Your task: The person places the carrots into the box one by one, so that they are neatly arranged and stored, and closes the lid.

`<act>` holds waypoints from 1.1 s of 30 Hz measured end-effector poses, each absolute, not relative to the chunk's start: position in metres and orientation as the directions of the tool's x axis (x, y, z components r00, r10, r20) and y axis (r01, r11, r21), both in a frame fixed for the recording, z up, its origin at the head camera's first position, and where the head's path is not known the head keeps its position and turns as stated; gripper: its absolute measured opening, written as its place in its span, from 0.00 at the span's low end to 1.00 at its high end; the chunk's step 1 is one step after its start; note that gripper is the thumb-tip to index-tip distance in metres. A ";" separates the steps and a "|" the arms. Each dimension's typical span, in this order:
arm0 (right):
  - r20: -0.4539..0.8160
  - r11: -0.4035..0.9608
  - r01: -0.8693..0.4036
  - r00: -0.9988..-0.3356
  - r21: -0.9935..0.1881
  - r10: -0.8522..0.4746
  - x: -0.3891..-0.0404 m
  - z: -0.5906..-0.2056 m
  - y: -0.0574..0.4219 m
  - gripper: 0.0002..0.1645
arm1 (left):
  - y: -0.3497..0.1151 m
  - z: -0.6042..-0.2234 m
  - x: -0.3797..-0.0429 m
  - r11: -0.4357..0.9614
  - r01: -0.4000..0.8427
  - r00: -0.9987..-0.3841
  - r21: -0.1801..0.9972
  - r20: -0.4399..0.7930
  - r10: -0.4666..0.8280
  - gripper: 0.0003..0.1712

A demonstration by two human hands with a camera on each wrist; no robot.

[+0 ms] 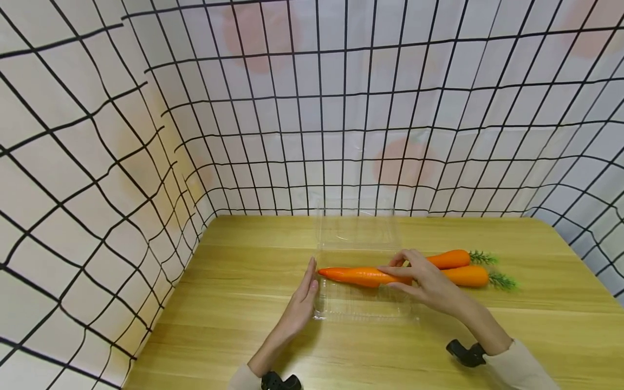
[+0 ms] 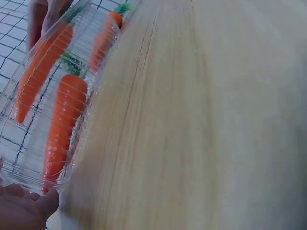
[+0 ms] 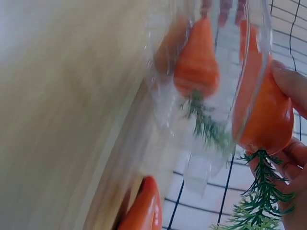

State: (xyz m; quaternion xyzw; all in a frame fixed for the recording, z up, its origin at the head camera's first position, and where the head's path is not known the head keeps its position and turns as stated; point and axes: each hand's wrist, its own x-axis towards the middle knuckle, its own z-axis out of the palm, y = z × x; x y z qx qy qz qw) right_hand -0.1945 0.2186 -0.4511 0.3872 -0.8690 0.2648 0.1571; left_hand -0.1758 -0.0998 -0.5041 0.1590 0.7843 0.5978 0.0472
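My right hand (image 1: 431,284) grips the thick end of an orange carrot (image 1: 353,274), thumb on one side and fingers on the other. It lies lengthwise over a clear plastic box (image 1: 358,306), its tip pointing left and its green top (image 3: 261,187) hanging past the hand. A second carrot (image 2: 64,120) with a leafy top lies inside the box, seen through the wall in both wrist views and mostly hidden under the held one in the head view. My left hand (image 1: 298,306) rests against the box's left end, fingers straight, close by the held carrot's tip.
The box's clear lid (image 1: 356,230) is folded back toward the rear mesh. Two more carrots, the rear one (image 1: 453,259) and the front one (image 1: 470,276), lie right of the box, green tops pointing right. Black wire mesh (image 1: 331,130) over white cloth encloses the wooden table (image 1: 244,260).
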 end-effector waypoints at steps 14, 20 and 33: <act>0.404 0.594 -0.726 -0.687 -0.345 -0.604 -0.199 -0.462 0.190 0.22 | -0.100 -0.505 -0.176 0.239 0.174 -0.946 0.955 0.094 0.310 0.34; 0.364 0.619 -0.709 -0.705 -0.337 -0.609 -0.199 -0.467 0.180 0.21 | -0.100 -0.505 -0.175 0.244 0.167 -0.949 0.955 0.089 0.302 0.34; 0.353 0.629 -0.717 -0.696 -0.300 -0.626 -0.201 -0.475 0.168 0.21 | -0.100 -0.505 -0.175 0.248 0.174 -0.948 0.953 0.094 0.304 0.34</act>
